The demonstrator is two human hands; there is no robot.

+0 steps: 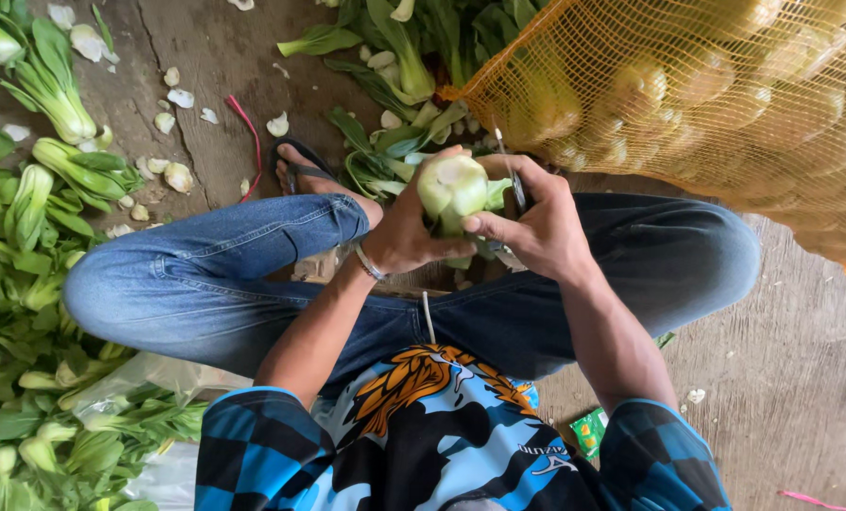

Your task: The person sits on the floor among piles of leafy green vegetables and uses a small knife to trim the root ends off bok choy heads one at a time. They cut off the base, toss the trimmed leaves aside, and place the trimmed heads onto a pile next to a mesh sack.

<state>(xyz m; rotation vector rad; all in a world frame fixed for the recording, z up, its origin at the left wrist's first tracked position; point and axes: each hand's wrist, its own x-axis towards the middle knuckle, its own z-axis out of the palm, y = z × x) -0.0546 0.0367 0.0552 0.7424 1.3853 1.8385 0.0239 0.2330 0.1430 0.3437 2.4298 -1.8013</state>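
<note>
The left hand (406, 232) grips a bok choy (452, 189) over the lap, cut base up. The right hand (534, 227) closes on a thin blade (510, 170), probably a knife. Trimming seems underway; next needs a careful cut at the base.

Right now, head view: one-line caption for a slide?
Seated person's left hand holds a bok choy, right hand trims its base with a small knife, beside a yellow mesh sack.
</note>
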